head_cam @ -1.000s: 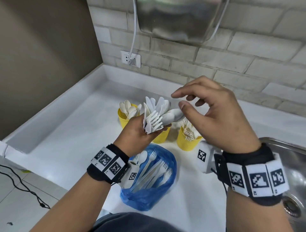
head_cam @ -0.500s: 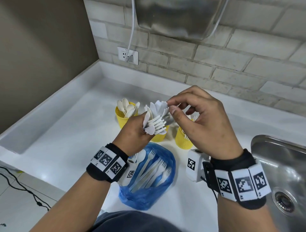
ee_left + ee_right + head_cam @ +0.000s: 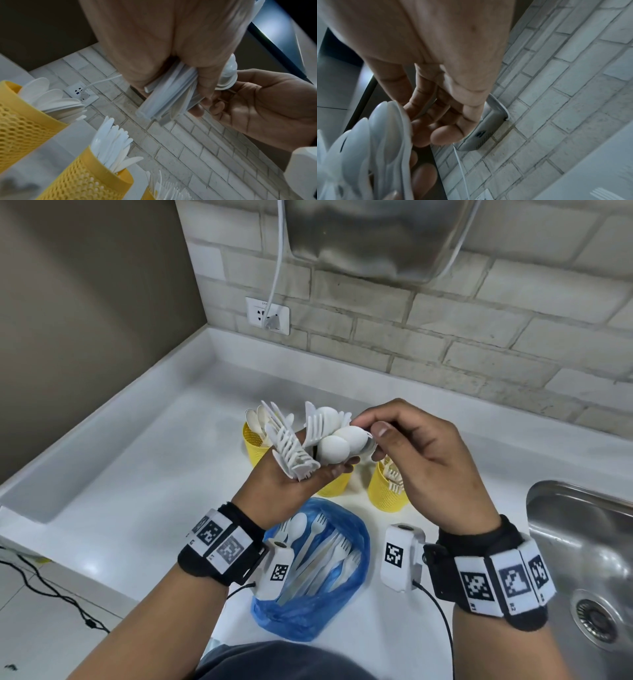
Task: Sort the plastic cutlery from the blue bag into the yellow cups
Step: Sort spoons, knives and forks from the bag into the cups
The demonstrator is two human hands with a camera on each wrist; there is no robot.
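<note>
My left hand (image 3: 301, 474) grips a bundle of white plastic cutlery (image 3: 308, 440) by the handles (image 3: 168, 94), forks and spoons fanned upward. My right hand (image 3: 411, 453) pinches the bowls of the spoons (image 3: 346, 441) at the bundle's right side, thumb and forefinger on them. Below the hands lies the open blue bag (image 3: 315, 570) with more forks and spoons inside. Three yellow mesh cups stand behind: the left cup (image 3: 255, 445) holds spoons, the middle cup (image 3: 334, 484) knives (image 3: 113, 143), the right cup (image 3: 388, 491) forks.
A steel sink (image 3: 582, 559) lies at the right. The white counter (image 3: 137, 474) has a raised rim at left and back. A wall socket (image 3: 267, 314) with a white cable and a metal appliance (image 3: 373, 234) sit on the brick wall.
My right hand came down onto the bundle and took hold of the spoon bowls. Both hands dropped lower and nearer, and the bundle fanned wider.
</note>
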